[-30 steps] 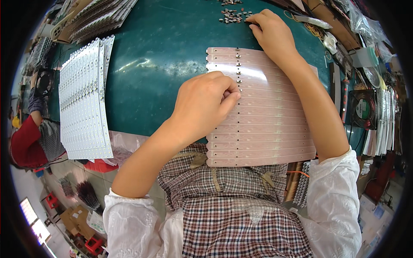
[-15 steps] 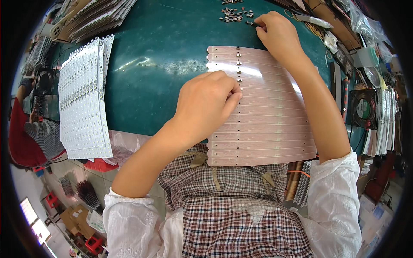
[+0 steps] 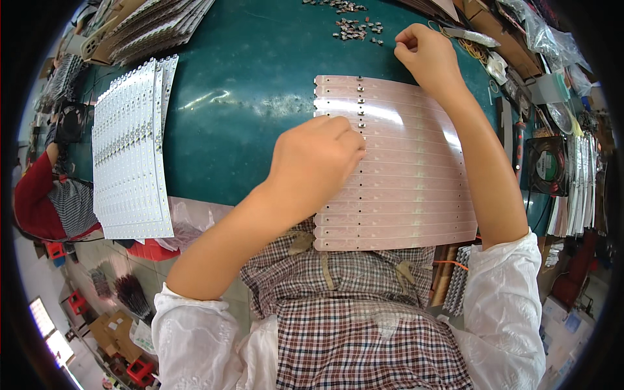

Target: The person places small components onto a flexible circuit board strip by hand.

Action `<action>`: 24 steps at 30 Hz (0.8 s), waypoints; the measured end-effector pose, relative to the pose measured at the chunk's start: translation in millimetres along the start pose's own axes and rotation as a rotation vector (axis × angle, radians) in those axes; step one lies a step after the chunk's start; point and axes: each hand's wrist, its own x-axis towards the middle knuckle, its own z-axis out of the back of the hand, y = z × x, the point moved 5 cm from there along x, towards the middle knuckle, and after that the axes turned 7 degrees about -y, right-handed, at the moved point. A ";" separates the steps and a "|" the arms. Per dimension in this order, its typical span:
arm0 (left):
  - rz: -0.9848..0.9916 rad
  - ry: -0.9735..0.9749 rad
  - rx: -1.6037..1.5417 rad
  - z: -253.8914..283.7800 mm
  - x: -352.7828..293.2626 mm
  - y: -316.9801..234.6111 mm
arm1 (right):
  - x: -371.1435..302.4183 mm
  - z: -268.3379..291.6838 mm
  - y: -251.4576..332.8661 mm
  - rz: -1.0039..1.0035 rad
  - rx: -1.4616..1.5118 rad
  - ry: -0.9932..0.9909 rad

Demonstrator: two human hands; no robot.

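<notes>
A pinkish panel (image 3: 409,188), scored into several long strips, lies at the table's near edge. Small metallic connector-like parts (image 3: 361,112) sit in a column on its upper strips, with dark holes continuing the line below. My left hand (image 3: 315,156) is over the panel's left part, its fingers closed at that column; the fingertips hide whatever they pinch. Beyond the panel's far right corner, my right hand (image 3: 429,58) hovers with thumb and forefinger pinched together. Anything between them is too small to make out. Just left of it are loose small metallic parts (image 3: 354,29).
A stack of white boards (image 3: 130,162) lies on the green table (image 3: 240,130) at left, with more stacked panels (image 3: 159,29) behind. On the right are a screwdriver (image 3: 520,146), a black fan (image 3: 546,166) and upright strips. Another person's red sleeve (image 3: 32,198) shows at far left.
My right hand has drawn away from the loose parts, slightly right and toward me, fingers still pinched. My left hand has shifted a little nearer to me along the column.
</notes>
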 end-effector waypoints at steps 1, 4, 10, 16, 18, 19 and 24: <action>0.060 0.008 -0.133 2.6 2.5 5.0 | -0.3 4.1 -2.1 0.000 -0.003 -0.004; 0.259 0.115 -0.221 10.8 22.3 26.2 | -4.9 17.0 -11.3 -0.036 0.129 0.002; 0.260 -0.173 0.064 -1.3 82.0 100.6 | -38.7 35.1 13.9 -0.283 0.638 0.201; 0.199 -0.157 0.274 -32.9 107.6 126.9 | -82.8 58.6 40.2 -0.172 0.599 0.305; 0.205 -0.166 0.280 -34.3 109.4 129.2 | -97.4 59.5 47.5 -0.200 0.635 0.285; 0.212 -0.181 0.292 -32.2 108.8 130.7 | -105.8 56.3 51.0 -0.255 0.621 0.359; 0.293 -0.208 0.091 -16.5 96.8 117.5 | -125.8 42.4 67.3 -0.249 0.560 0.487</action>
